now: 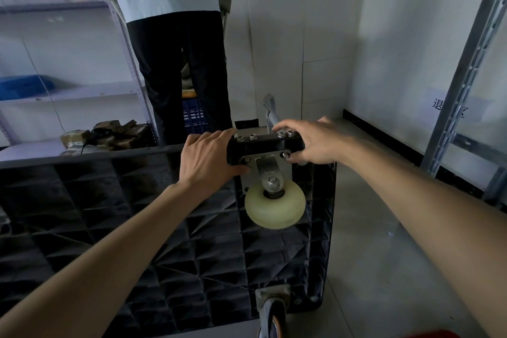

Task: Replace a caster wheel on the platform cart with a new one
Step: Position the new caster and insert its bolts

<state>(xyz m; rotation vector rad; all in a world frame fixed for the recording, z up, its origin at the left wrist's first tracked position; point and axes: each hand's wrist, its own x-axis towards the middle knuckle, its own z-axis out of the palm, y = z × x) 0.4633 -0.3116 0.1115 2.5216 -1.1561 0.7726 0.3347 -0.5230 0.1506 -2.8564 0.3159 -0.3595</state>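
The black platform cart [137, 228] stands tipped on its side, its ribbed underside facing me. A cream caster wheel [275, 206] in a metal bracket sits at the cart's upper right corner, its plate against the black corner block [263, 145]. Several bolts or nuts [285, 134] stick out of the block's top. My left hand [205, 156] grips the left side of the block, thumb at the plate. My right hand [312, 143] pinches a bolt at the plate's upper right corner. A second caster [273, 310] with a dark wheel shows at the bottom.
A person in a white shirt and dark trousers [181, 63] stands just beyond the cart. White shelving [68, 90] with boxes is at the left. A metal rack upright [466, 77] stands at the right. The cart handle [270, 107] pokes up behind the block.
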